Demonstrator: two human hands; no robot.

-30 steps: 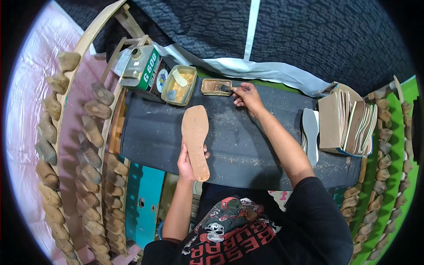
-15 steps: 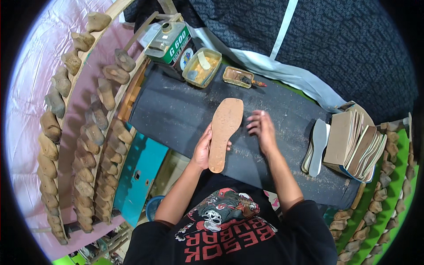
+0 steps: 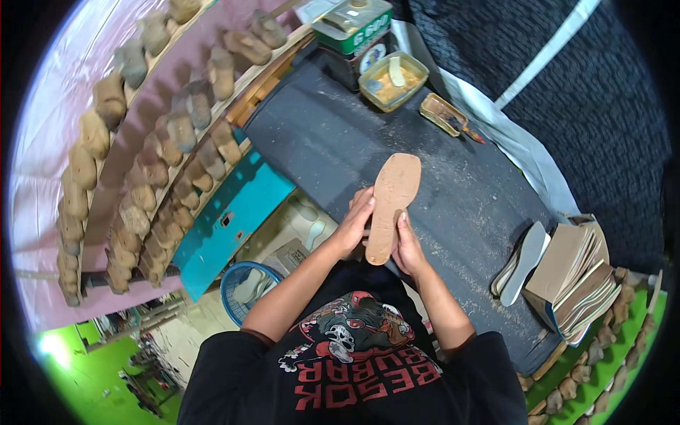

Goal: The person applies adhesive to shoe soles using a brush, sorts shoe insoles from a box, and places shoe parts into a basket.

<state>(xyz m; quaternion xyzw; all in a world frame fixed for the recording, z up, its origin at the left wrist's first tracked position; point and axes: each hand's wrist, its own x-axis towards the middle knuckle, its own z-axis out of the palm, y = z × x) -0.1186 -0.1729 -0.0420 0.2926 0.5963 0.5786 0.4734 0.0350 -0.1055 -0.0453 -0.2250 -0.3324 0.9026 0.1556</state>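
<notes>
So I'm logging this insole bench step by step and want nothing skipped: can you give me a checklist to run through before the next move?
1. Insole held by both hands: ok, left hand on its left edge, right hand at its near end.
2. Insole's upper face bare: ok, plain tan.
3. Glue tray open: ok, at the mat's far end.
4. Brush free: ok, lying on the small tin, no hand on it.
5. Mat beyond the insole bare: ok, only dust.
6. Insole's underside: cannot tell, hidden.
</notes>
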